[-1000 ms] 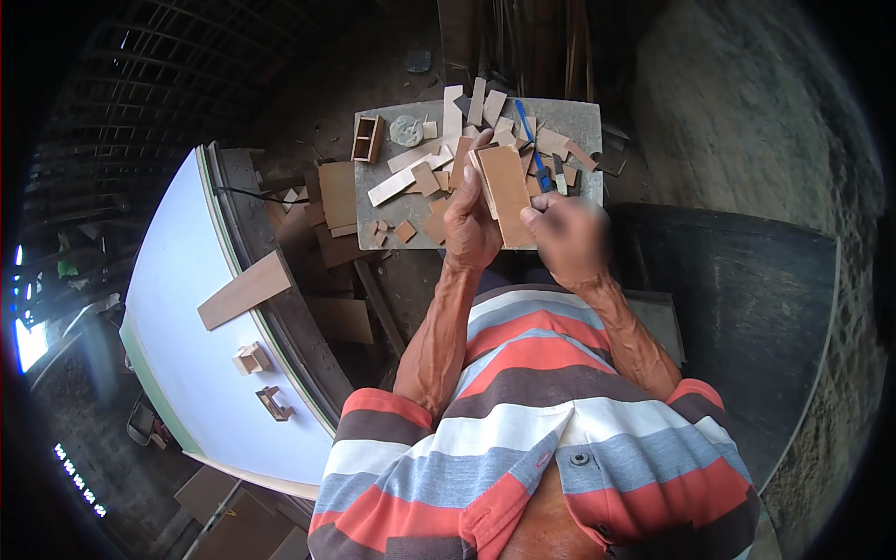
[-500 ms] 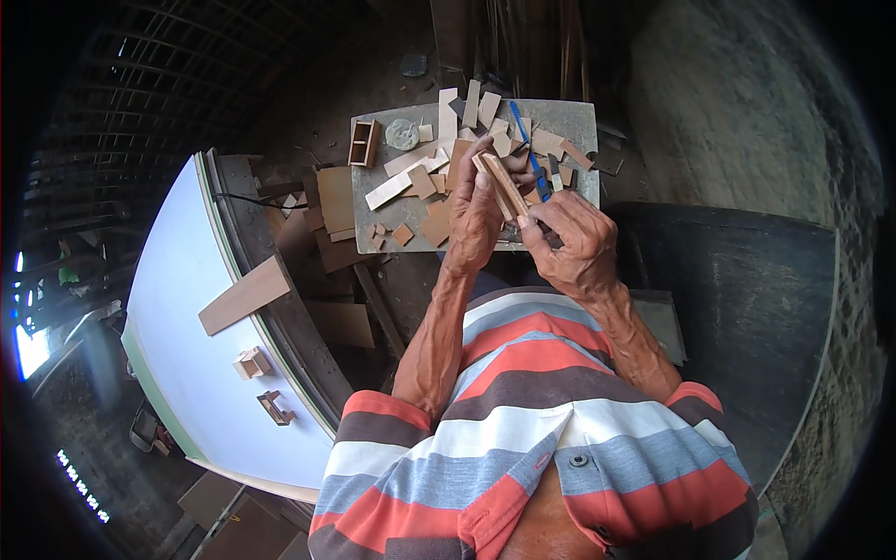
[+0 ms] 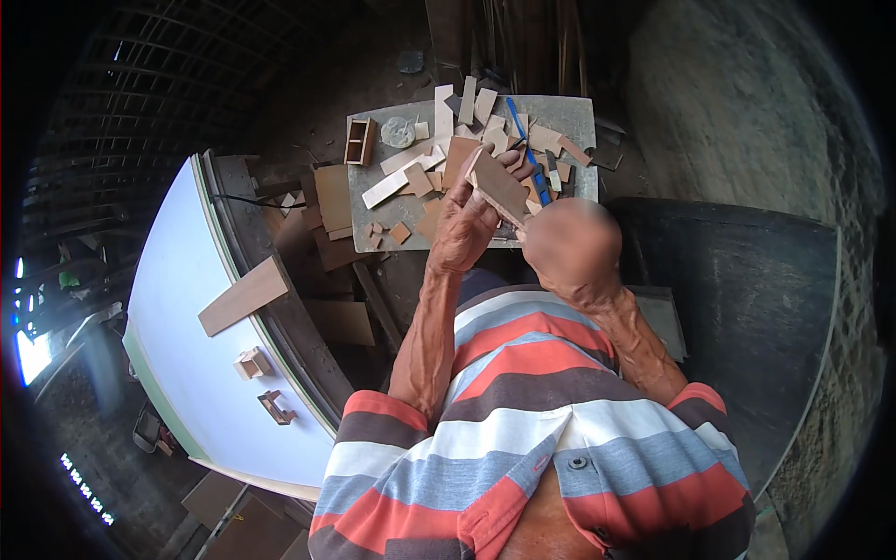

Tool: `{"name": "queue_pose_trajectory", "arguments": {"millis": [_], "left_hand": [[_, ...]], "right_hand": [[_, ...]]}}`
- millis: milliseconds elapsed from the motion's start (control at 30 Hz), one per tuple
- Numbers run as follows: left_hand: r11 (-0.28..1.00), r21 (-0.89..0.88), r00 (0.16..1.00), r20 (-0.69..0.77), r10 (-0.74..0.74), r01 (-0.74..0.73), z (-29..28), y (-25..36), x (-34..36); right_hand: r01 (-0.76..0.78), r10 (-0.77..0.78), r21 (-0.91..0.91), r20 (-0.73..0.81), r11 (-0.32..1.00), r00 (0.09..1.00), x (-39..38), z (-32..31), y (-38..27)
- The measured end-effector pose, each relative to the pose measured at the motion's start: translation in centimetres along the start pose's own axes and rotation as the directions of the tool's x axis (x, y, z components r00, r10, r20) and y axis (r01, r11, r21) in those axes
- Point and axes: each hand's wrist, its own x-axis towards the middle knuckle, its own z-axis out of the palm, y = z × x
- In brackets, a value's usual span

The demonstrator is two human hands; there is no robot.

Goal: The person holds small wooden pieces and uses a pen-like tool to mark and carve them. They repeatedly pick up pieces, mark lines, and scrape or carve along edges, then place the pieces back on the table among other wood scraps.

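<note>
Above the near part of a small worktable (image 3: 373, 207), my left hand (image 3: 464, 224) is closed around a small wooden piece (image 3: 499, 189). The piece is brown and four-sided, with a broad flat face upward and a paler edge along its left side. Some of my left fingers show past its far side. At its near right corner is my right hand (image 3: 571, 247), blurred, so its fingers and grip cannot be made out. Beyond the hands lie loose wood offcuts (image 3: 417, 180) and a long blue tool (image 3: 518, 119) that looks like a saw or square.
A small compartmented wooden box (image 3: 360, 142) and a crumpled clear plastic bag (image 3: 399, 133) sit at the table's far left. To my left, a white panel (image 3: 187, 280) carries a wood strip (image 3: 245, 297) and two small wooden frames (image 3: 252, 363). A dark board (image 3: 737, 299) stands at right.
The wooden piece has turned from edge-on so that its broad face shows. My left hand has shifted slightly left and nearer, and my right hand has become blurred.
</note>
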Motion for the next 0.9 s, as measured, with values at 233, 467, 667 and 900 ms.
{"name": "queue_pose_trajectory", "arguments": {"millis": [233, 467, 667, 900], "left_hand": [[1.000, 0.020, 1.000, -0.006, -0.009, 0.009, -0.5, -0.1, 0.1], [1.000, -0.010, 0.998, -0.052, -0.020, 0.020, 0.3, 0.0, 0.1], [1.000, 0.021, 0.999, -0.047, -0.017, 0.018, 0.1, 0.1, -0.2], [1.000, -0.013, 0.998, -0.060, -0.009, 0.008, -0.7, -0.6, -0.6]], "right_hand": [[0.013, -0.013, 0.049, -0.012, 0.999, 1.000, -0.5, -0.1, 0.3], [0.026, -0.025, 0.036, -0.013, 0.999, 1.000, -1.0, 0.2, 0.9], [0.031, -0.032, 0.053, 0.002, 0.998, 0.999, -1.5, 0.9, 1.4], [0.029, -0.031, 0.071, 0.028, 0.997, 0.999, -1.7, 1.1, 1.5]]}}
